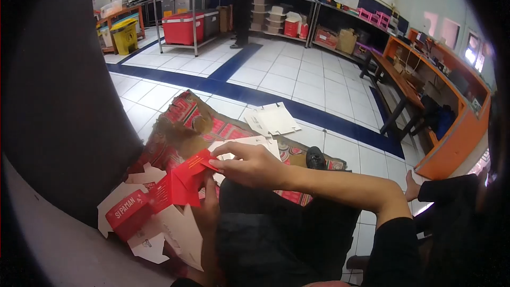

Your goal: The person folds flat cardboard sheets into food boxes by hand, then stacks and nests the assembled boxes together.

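Observation:
A red cardboard food box (183, 180), partly folded, is held between my two hands above my lap. My right hand (248, 166) pinches a red flap at its upper end between thumb and fingers. From below, my left hand (210, 210) grips the side of the box, with part of its fingers hidden. Against the box's lower left lies red and white cardboard printed "SI PAMAN" (127, 213), its white flaps spread out. Whether it is joined to the box I cannot tell.
Flat white cardboard blanks (273, 119) lie on a worn patterned mat (186, 114) ahead. A dark pillar (64, 85) stands close on the left. An orange counter (451, 143) and a bench (398, 87) are on the right. Another person (245, 5) stands at the back.

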Demonstrator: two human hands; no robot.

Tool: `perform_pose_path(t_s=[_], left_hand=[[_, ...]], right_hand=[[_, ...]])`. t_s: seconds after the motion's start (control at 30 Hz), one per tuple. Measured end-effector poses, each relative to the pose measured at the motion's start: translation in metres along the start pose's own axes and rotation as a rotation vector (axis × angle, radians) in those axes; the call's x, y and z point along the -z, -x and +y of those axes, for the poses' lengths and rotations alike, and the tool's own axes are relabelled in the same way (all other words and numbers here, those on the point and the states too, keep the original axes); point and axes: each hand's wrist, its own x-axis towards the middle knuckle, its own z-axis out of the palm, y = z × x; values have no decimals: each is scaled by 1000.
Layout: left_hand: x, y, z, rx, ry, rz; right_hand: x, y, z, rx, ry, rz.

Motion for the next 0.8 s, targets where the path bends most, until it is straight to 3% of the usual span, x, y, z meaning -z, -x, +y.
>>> perform_pose_path(t_s=[0.07,0.13,0.2,0.23,0.33,0.43,0.53,0.67,0.8], left_hand=[[6,1,-14,-28,106,-6],[9,0,-12,92,-106,-60],[-8,-6,-1,-30,282,98],[1,-6,-16,-11,148,76],[4,-4,-13,108,131,-9],[2,-4,-20,15,36,-33],[-11,-3,-5,37,254,-31],[-9,4,-14,175,132,-114],[-11,2,-21,150,82,-92]], right_hand=[[1,2,-1,-4,-2,-3],[4,4,3,60,65,-70],[11,3,6,66,76,-119],[14,3,7,61,85,-167],[18,9,2,33,94,-195],[21,5,12,110,139,-151],[18,12,11,57,110,-108],[18,23,19,39,60,-159],[18,27,20,-39,18,-172]])
